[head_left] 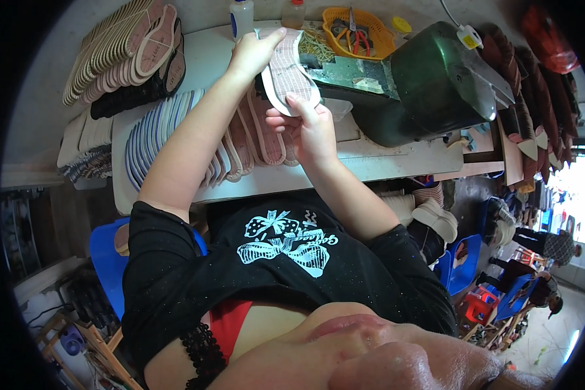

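A pinkish insole [285, 68] with a patterned middle and a white edge is held up over the white worktable [383, 164]. My left hand [255, 53] grips its far end, with the thumb lying on top. My right hand [310, 127] pinches the rounded near end between thumb and fingers. Beneath my forearms, a row of blue-and-white edged insoles [151, 144] leans on the table. Pinkish insoles [271, 144] continue that row toward my right hand.
A green sewing machine [429, 84] stands to the right. An orange basket [382, 40] with scissors and pliers sits behind it, near a white bottle [242, 21]. Tied insole bundles [120, 49] are piled at the far left. Two people are in the right background.
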{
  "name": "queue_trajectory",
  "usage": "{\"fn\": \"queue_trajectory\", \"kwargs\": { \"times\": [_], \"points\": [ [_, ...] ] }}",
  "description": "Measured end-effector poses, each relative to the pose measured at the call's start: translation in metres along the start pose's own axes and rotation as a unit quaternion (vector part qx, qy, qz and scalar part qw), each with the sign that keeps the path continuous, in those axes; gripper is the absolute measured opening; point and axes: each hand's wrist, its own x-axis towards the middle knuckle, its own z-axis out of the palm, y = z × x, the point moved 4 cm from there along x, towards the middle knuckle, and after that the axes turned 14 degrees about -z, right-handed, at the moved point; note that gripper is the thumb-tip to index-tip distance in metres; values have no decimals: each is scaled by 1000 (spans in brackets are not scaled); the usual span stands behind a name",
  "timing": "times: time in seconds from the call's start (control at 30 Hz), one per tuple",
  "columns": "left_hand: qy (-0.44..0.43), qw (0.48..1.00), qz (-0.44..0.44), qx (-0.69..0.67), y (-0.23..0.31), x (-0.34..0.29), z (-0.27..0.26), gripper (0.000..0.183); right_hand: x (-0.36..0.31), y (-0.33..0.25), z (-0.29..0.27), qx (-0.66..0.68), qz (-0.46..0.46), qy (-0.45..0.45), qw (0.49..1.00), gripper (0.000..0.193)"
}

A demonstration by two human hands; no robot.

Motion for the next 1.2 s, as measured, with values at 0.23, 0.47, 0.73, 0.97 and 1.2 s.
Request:
{"fn": "queue_trajectory", "kwargs": {
  "times": [0.23,0.47,0.73,0.97,1.2],
  "points": [
    [104,924,176,322,46,-1,-29,96,26,3,15,23,-26,20,999,29],
    [-474,811,91,330,72,-8,-18,36,31,-6,11,-38,-10,-2,999,37],
    [-468,815,76,333,78,-29,-32,31,33,-9,7,-61,8,-18,998,40],
    [-447,832,55,324,74,-42,-37,30,33,-11,7,-53,-2,-28,998,42],
    [-422,830,78,356,79,-48,-38,31,32,-9,5,-6,-11,-46,999,37]
  ]
}}
